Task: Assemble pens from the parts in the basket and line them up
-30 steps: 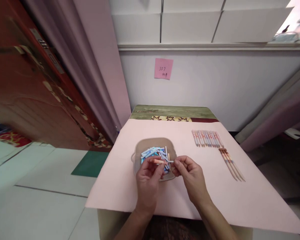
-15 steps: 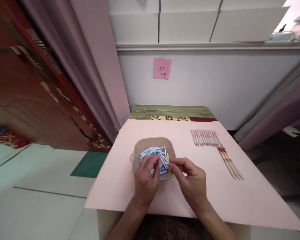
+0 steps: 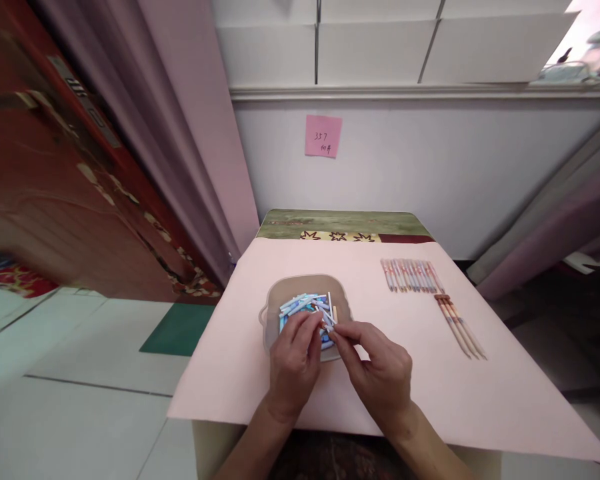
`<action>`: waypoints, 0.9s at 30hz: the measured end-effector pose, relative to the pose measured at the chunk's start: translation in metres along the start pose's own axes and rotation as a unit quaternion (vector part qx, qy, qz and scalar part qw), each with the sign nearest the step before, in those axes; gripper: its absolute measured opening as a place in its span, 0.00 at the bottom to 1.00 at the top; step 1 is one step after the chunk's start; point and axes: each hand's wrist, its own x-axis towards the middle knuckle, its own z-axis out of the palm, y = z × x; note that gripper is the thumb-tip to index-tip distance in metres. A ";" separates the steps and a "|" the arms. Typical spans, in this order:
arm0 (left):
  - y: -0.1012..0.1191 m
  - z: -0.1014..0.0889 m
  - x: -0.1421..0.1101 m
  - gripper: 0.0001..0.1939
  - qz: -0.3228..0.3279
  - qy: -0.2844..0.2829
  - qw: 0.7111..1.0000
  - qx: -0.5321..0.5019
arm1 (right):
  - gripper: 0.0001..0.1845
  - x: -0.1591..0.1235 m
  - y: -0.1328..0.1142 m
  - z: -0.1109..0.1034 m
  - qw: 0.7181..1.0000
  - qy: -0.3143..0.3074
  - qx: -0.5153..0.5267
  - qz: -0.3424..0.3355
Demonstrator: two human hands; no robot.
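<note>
A translucent grey-beige plastic box (image 3: 280, 291) stands on the covered table, holding many short blue, white and lavender sticks (image 3: 300, 303) that look like pen parts. Over its near side, my left hand (image 3: 296, 360) is closed in a pinch, with a small orange-brown spot at the fingertips. My right hand (image 3: 377, 360) pinches from the other side, its fingertips almost meeting the left ones. Something small and pale shows between the two hands, too small to name.
To the right lies a row of several patterned pens (image 3: 413, 276). Just below it rest three pale sticks with brown ends (image 3: 460, 327), side by side. A pink tablecloth (image 3: 220, 373) covers the table. A pink note (image 3: 323, 136) is stuck on the wall behind.
My right fingertips have moved slightly left, closer to my left fingertips. My left hand stays nearly in place above the box.
</note>
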 end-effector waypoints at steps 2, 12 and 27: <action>-0.001 0.000 -0.001 0.19 0.011 0.000 1.000 0.011 | 0.06 0.000 0.000 0.000 1.000 -0.008 -0.016 -0.011; 0.001 0.001 0.005 0.10 -0.242 -0.002 0.952 -0.189 | 0.05 0.000 -0.003 -0.007 0.999 -0.010 -0.035 0.032; -0.045 -0.032 0.025 0.02 -0.578 0.155 0.569 -0.564 | 0.08 0.007 0.041 0.025 0.975 -0.137 0.017 0.176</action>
